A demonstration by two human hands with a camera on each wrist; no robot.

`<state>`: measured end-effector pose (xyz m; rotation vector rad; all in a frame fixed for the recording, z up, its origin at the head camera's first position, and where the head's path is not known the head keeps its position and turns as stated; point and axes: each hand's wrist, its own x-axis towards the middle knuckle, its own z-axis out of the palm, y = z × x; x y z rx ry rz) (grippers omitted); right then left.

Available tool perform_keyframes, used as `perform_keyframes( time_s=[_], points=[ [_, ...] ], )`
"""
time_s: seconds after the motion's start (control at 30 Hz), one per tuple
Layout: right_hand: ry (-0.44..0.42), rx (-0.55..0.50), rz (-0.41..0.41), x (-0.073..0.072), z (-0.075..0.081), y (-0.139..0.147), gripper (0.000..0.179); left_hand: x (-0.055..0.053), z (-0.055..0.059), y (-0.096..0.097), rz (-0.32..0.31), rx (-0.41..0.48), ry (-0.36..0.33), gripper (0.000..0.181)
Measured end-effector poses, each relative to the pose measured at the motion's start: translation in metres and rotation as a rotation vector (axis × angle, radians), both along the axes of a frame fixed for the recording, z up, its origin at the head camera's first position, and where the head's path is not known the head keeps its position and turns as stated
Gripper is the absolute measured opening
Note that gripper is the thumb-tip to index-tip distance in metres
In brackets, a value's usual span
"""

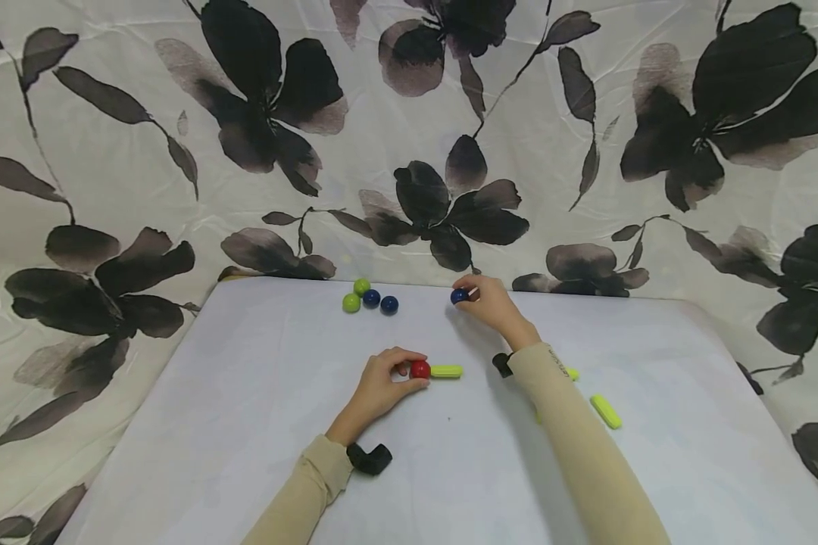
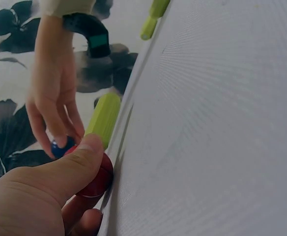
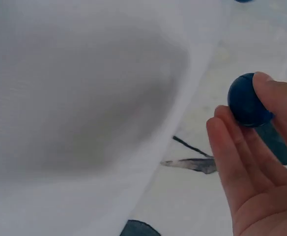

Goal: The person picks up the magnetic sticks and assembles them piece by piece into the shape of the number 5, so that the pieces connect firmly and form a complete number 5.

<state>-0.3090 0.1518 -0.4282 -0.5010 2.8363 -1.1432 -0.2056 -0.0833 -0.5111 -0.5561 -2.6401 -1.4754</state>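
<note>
Near the middle of the table my left hand (image 1: pixel 380 384) grips a red ball (image 1: pixel 419 369) between thumb and fingers. A yellow-green ridged stick (image 1: pixel 446 372) lies against the ball's right side, pointing right. In the left wrist view the thumb lies across the red ball (image 2: pixel 98 179), with the stick (image 2: pixel 104 118) just beyond. Farther back, my right hand (image 1: pixel 496 309) pinches a dark blue ball (image 1: pixel 459 296) near the table's far edge. The right wrist view shows this blue ball (image 3: pixel 248 101) between thumb and fingertips, apart from the tabletop.
To the left of my right hand, two green balls (image 1: pixel 351 303) and two blue balls (image 1: pixel 388 305) cluster at the back. A yellow-green stick (image 1: pixel 606 411) lies right of the right forearm; others are partly hidden by that sleeve (image 1: pixel 559 409). Floral cloth (image 1: pixel 450 136) hangs behind the white table (image 1: pixel 279 424).
</note>
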Motion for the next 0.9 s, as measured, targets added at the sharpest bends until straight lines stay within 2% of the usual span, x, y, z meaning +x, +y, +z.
perform_keyframes(
  time_s=[0.17, 0.33, 0.63, 0.9],
  points=[
    [0.018, -0.081, -0.063, 0.012, 0.017, 0.007, 0.035, -0.001, -0.001, -0.001, 0.006, -0.004, -0.002, 0.036],
    [0.035, -0.178, -0.107, 0.032, 0.028, 0.016, 0.036, -0.001, -0.001, 0.0, 0.001, -0.004, -0.008, 0.036],
    [0.044, -0.345, -0.122, 0.067, 0.027, 0.029, 0.037, 0.0, 0.0, 0.0, 0.001, -0.003, -0.011, 0.036],
    [-0.038, -0.352, -0.105, 0.087, 0.016, 0.032, 0.038, 0.0, 0.0, 0.0, -0.002, -0.003, -0.011, 0.036]
  ],
)
